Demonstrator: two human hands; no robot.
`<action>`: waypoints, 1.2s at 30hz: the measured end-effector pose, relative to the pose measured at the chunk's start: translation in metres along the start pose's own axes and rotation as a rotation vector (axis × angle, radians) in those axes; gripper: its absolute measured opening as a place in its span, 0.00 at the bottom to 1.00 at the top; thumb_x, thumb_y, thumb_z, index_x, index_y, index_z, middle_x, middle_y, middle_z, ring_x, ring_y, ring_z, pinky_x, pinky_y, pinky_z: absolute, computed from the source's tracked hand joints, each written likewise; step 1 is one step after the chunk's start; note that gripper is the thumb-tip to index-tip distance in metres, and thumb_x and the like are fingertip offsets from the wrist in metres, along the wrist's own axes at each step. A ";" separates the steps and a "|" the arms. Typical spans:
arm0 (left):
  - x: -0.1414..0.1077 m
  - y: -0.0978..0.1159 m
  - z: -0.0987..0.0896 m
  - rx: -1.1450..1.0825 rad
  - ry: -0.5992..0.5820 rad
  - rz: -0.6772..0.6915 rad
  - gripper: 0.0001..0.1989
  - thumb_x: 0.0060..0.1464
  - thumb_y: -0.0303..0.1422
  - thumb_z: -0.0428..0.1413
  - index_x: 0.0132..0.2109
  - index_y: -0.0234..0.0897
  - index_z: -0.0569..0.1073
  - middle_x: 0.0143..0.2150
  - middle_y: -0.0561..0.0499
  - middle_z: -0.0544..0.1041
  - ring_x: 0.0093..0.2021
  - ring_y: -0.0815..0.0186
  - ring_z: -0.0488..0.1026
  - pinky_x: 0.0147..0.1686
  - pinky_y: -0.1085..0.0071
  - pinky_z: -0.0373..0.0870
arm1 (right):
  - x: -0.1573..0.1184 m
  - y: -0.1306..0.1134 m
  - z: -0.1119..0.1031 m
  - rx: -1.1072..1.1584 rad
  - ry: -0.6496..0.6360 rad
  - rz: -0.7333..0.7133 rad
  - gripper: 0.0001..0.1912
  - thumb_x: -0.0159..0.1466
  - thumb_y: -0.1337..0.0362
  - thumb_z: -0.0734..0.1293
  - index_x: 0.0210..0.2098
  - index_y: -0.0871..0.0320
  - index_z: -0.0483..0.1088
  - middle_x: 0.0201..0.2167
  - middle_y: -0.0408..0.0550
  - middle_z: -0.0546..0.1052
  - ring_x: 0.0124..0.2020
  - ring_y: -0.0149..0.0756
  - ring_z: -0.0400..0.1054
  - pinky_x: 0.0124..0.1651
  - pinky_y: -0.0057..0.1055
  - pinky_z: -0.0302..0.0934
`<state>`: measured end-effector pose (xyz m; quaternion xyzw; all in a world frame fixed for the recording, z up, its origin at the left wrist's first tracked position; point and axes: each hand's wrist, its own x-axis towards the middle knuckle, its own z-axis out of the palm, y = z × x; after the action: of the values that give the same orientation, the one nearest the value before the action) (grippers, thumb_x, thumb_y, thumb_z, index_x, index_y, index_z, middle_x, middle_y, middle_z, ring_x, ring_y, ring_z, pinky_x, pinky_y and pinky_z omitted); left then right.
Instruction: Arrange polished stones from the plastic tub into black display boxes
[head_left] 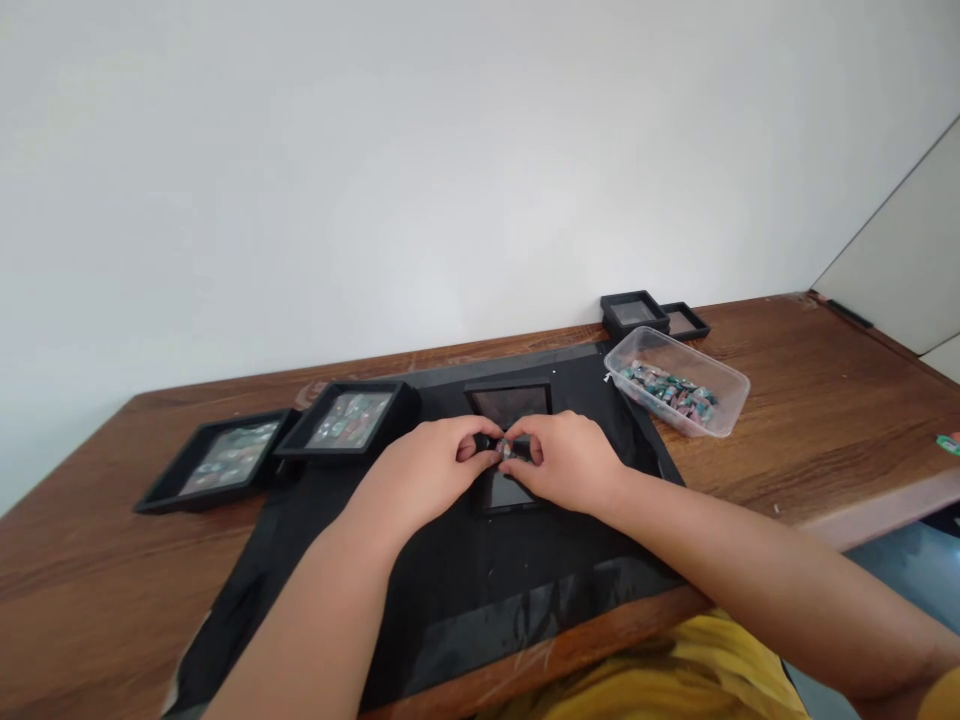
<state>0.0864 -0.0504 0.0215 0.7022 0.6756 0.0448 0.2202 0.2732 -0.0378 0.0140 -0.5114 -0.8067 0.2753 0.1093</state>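
Both hands meet over a black open frame (510, 400) with a clear film in it, lying on a black sheet (450, 590). My left hand (442, 462) and my right hand (561, 460) each pinch the same small shiny piece (505, 450) between thumb and forefinger. Its colours look pinkish and green, but its exact shape is too small to tell. Fingers and the piece cover the middle of the frame.
A clear plastic container (726, 400) with many small colourful pieces stands at the right. Two black frames with pieces inside, one (349, 420) beside another (225, 460), sit at the left. Small black frames (634, 312) are stacked near the wall on the wooden table (810, 400).
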 end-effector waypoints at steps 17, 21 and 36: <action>-0.008 0.005 -0.007 0.121 0.036 0.022 0.14 0.59 0.44 0.58 0.48 0.52 0.86 0.33 0.52 0.80 0.32 0.59 0.76 0.28 0.67 0.60 | 0.002 0.003 -0.004 0.005 -0.006 0.024 0.18 0.64 0.54 0.76 0.51 0.51 0.80 0.29 0.42 0.81 0.35 0.38 0.74 0.36 0.30 0.54; -0.008 0.005 -0.006 0.077 0.051 0.045 0.16 0.57 0.42 0.59 0.49 0.52 0.86 0.33 0.52 0.81 0.31 0.59 0.76 0.28 0.67 0.60 | -0.002 0.009 -0.011 0.039 -0.013 -0.016 0.19 0.63 0.56 0.78 0.52 0.52 0.80 0.30 0.41 0.82 0.34 0.36 0.74 0.36 0.30 0.54; -0.004 0.000 0.001 0.044 0.084 0.052 0.18 0.56 0.44 0.58 0.50 0.50 0.84 0.29 0.52 0.78 0.29 0.59 0.74 0.27 0.67 0.57 | -0.006 0.009 -0.011 -0.092 -0.063 -0.062 0.10 0.64 0.57 0.76 0.44 0.51 0.84 0.28 0.42 0.79 0.33 0.36 0.71 0.34 0.30 0.52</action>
<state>0.0858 -0.0549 0.0219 0.7216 0.6667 0.0648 0.1748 0.2876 -0.0362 0.0187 -0.4817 -0.8369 0.2507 0.0687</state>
